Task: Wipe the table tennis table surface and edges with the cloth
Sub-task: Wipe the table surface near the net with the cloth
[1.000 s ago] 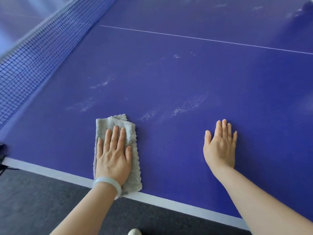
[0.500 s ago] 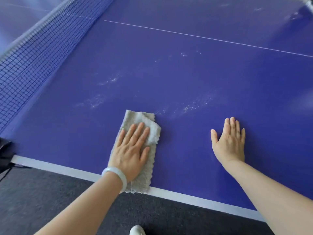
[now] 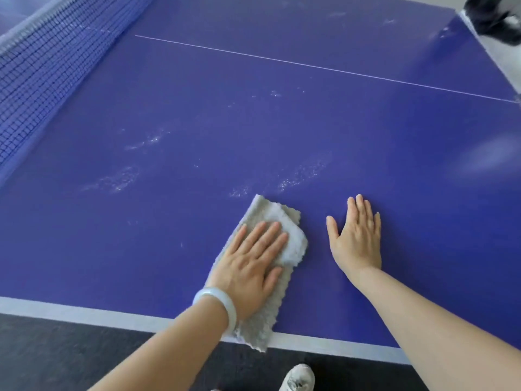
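Cloth: a grey, fluffy, folded cloth (image 3: 291, 238) lies flat on the blue table tennis surface (image 3: 197, 108). Its near end lies across the white border stripe (image 3: 84, 311), and its far end angles to the right, away from that stripe.
Left hand: the left hand (image 3: 251, 266) lies palm down on the cloth just beyond the white border stripe. Its fingers are straight and close together, pressing the cloth to the surface without curling round it.
Bangle: a pale, milky green bangle (image 3: 222, 301) circles the left wrist, close above the stripe.
Right hand: the right hand (image 3: 356, 238) rests flat on bare blue, about as far beyond the stripe as the left hand. It is palm down with fingers straight and thumb spread, holding nothing and not touching the cloth.
Smears: whitish dusty smears (image 3: 304, 173) fleck the blue farther from the stripe than either hand, in several separate patches.
Centre line: a thin white line (image 3: 310, 66) crosses the surface well beyond the stripe.
Net: a dark blue mesh net (image 3: 42, 66) with a pale top band stands towards the left end of the stripe and runs away from it.
Floor: dark grey flooring (image 3: 56, 356) lies on the near side of the stripe, and the toe of a white shoe (image 3: 298, 378) shows there.
Far corner: a dark, blurred object (image 3: 496, 15) sits far beyond the stripe at the right; I cannot tell what it is.
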### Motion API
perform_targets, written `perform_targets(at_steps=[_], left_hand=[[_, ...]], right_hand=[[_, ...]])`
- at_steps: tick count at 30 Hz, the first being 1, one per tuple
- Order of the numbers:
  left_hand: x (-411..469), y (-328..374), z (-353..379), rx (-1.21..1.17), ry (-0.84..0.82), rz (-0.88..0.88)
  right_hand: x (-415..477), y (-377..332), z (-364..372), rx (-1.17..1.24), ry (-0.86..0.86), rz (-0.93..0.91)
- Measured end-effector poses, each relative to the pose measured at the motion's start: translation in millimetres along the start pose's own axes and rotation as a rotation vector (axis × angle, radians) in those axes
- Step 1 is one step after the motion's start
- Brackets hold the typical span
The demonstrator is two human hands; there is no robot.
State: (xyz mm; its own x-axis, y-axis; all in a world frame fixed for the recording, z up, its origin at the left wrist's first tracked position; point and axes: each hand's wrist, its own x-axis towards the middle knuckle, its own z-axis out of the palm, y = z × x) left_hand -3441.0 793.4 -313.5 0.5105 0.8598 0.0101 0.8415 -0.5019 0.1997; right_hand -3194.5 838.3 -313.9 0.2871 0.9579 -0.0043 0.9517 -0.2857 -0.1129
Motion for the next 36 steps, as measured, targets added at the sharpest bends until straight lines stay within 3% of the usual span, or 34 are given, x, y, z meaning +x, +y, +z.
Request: perform_targets(at_steps=[3,5,7,10,14,16,19,21,23,27,30,31,34,36], left_hand=[[-8,-71,-20,0.08,0.016,-0.269],[-10,-76,-25,0.076,-0.01,-0.325],[-2,-47,-22,0.066,-0.019,-0.184],[28,15,-3,0.039,-0.082,0.178],[81,37,6,0.054,-0.159,0.389],[103,8,-1,0.132,-0.112,0.314],[126,-54,-14,0.129,-0.045,-0.117],[126,-59,-16,0.057,-0.025,-0.299],[123,-24,-11,0.065,-0.018,-0.267],[121,60,10,0.014,-0.112,0.049],[136,42,6,0.061,-0.134,0.213],[141,24,3,0.081,-0.119,0.214],[152,-26,-7,0.089,-0.05,-0.045],[152,-32,-8,0.09,-0.044,-0.121]], right_hand=[[2,3,1,0.05,-0.001,0.014],[4,5,3,0.116,-0.006,0.025],[4,6,2,0.216,0.006,0.045],[4,7,0,0.341,0.039,0.058],[2,7,-1,0.424,0.05,0.063],[2,7,-2,0.433,0.055,0.066],[1,5,-4,0.423,0.052,0.076],[1,5,-4,0.406,0.048,0.076],[1,3,-5,0.41,0.055,0.079],[1,1,-11,0.443,0.07,0.104],[2,2,-10,0.44,0.051,0.116],[2,3,-10,0.42,0.04,0.113],[3,3,-10,0.332,0.002,0.093],[3,5,-12,0.319,-0.033,0.077]])
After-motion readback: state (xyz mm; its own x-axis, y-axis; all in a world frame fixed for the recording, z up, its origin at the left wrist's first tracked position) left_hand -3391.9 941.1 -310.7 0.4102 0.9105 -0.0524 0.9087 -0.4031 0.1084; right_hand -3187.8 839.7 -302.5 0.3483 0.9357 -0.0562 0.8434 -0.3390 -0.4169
